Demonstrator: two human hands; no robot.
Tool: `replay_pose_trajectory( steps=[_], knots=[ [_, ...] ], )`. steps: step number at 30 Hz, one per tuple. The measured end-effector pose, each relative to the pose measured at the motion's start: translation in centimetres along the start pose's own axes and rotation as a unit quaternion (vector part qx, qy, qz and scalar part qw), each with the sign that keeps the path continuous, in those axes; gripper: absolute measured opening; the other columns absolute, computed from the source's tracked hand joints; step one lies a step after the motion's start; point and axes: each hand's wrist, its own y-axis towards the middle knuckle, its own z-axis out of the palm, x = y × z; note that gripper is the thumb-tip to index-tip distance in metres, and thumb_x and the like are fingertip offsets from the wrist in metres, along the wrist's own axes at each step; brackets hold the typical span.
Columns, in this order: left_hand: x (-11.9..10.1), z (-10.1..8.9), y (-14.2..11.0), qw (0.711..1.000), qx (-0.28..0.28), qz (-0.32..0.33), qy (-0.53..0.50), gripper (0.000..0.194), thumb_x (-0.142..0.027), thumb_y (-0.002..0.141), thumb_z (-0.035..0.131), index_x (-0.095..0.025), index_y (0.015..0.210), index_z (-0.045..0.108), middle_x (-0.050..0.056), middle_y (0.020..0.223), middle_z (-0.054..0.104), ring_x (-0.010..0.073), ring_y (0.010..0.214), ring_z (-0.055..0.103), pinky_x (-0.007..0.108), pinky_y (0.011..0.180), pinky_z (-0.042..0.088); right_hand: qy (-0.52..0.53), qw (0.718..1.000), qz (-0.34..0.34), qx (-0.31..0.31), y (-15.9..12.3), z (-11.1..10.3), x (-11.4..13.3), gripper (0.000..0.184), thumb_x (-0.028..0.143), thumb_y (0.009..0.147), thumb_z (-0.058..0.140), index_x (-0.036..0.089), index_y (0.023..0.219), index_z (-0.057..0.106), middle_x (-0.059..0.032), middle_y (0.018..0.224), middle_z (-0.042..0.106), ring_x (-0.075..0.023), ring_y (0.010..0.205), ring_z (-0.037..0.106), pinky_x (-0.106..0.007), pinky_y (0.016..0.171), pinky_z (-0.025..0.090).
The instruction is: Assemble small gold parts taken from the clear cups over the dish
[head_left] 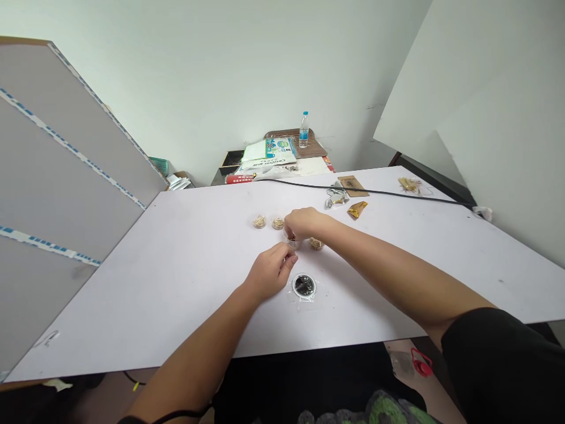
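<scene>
My right hand [304, 222] reaches down into a small clear round container [292, 242], its fingertips drawn together and partly hidden inside. Just in front of that container is my left hand [270, 268], thumb and fingers pressed together; whatever they pinch is too small to make out. Similar small tubs with thin golden pieces stand around: one tub [259, 222] at the left, another tub [278, 223] beside my right fingers, and a third tub [316, 243] under my right wrist. Nearer to me, a round black disc with a white rim [304, 285] lies on a clear plastic sheet.
A black cable [388, 192] crosses the back of the white table [176, 282]. Behind it lie a gold packet [357, 209], silver packets [336, 196] and a brown card [353, 186]. A water bottle [303, 131] stands beyond. Grey panels [66, 176] border the left.
</scene>
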Motion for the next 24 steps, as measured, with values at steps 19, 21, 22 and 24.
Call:
replay_pose_trajectory(
  steps=[19, 21, 22, 24],
  knots=[
    [0.09, -0.1, -0.04, 1.0, 0.012, -0.009, 0.005, 0.018, -0.027, 0.096, 0.042, -0.018, 0.085, 0.051, 0.002, 0.077, 0.058, 0.013, 0.065, 0.049, 0.027, 0.064, 0.041, -0.015, 0.999, -0.035, 0.031, 0.44, 0.41, -0.1, 0.024, 0.02, 0.072, 0.07, 0.016, 0.095, 0.075, -0.0107, 0.1, 0.073, -0.0236, 0.086, 0.067, -0.03, 0.067, 0.046],
    [0.07, -0.11, -0.04, 1.0, 0.011, -0.008, 0.006, 0.018, -0.027, 0.096, 0.042, -0.018, 0.085, 0.052, 0.002, 0.076, 0.058, 0.0131, 0.065, 0.049, 0.027, 0.063, 0.041, -0.014, 0.998, -0.05, 0.033, 0.47, 0.44, -0.27, 0.023, 0.018, 0.073, 0.068, 0.015, 0.095, 0.075, -0.011, 0.097, 0.073, -0.0223, 0.082, 0.066, -0.029, 0.066, 0.044],
    [0.07, -0.12, -0.04, 1.0, 0.01, -0.007, 0.006, 0.017, -0.027, 0.096, 0.042, -0.018, 0.085, 0.052, 0.002, 0.076, 0.058, 0.013, 0.065, 0.049, 0.027, 0.063, 0.041, -0.014, 0.998, -0.057, 0.032, 0.49, 0.46, -0.38, 0.023, 0.018, 0.073, 0.067, 0.014, 0.095, 0.075, -0.0109, 0.096, 0.073, -0.0218, 0.08, 0.066, -0.029, 0.065, 0.044],
    [0.09, -0.12, -0.05, 1.0, 0.009, -0.005, 0.003, 0.017, -0.027, 0.096, 0.043, -0.018, 0.085, 0.052, 0.002, 0.077, 0.058, 0.0128, 0.065, 0.049, 0.027, 0.063, 0.041, -0.012, 0.997, -0.069, 0.028, 0.49, 0.52, -0.65, 0.024, 0.016, 0.074, 0.067, 0.015, 0.095, 0.076, -0.0105, 0.094, 0.074, -0.0213, 0.078, 0.065, -0.029, 0.063, 0.042]
  ],
)
